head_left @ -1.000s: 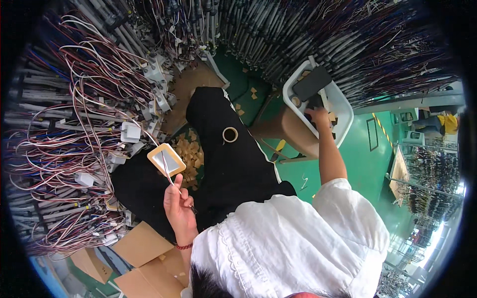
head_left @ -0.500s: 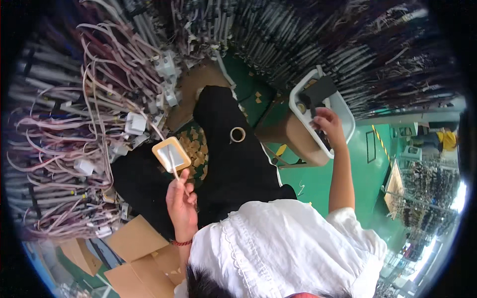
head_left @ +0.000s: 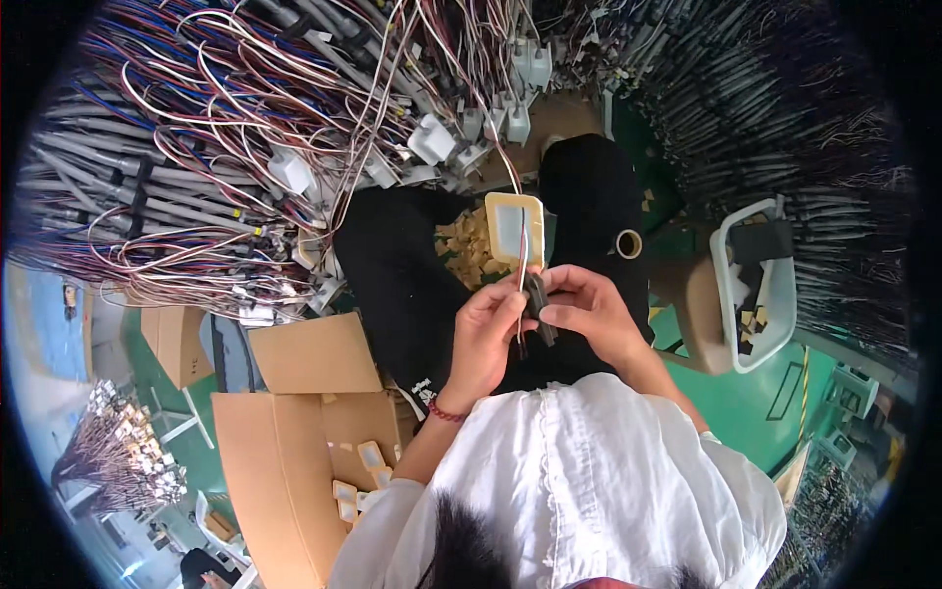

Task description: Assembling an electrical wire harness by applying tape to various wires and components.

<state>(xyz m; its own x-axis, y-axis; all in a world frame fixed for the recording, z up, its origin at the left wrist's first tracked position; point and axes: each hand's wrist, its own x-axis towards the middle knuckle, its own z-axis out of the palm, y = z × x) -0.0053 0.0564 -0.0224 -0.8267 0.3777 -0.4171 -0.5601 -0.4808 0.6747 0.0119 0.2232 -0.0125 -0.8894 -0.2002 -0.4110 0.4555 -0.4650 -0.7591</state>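
Both hands meet above my lap, just below a small rectangular cream frame with a pale grey centre (head_left: 496,201). Thin white and dark wires (head_left: 524,236) run down across that frame. My left hand (head_left: 483,344) pinches the wires between thumb and fingers. Against them, my right hand (head_left: 599,319) grips a narrow black piece (head_left: 537,294), its exact kind unclear. The wires' lower ends hang just below the fingers.
Bundled cables (head_left: 206,137) with white connectors crowd the far left. On my right thigh lies a tape roll (head_left: 629,244). A white bin (head_left: 721,260) stands at right; an opened cardboard box (head_left: 250,461) with similar frames sits at lower left. Brown scraps (head_left: 466,245) lie between my legs.
My right hand has come from the bin to my left hand, bringing the black piece to the wires. The whole view has swung left.
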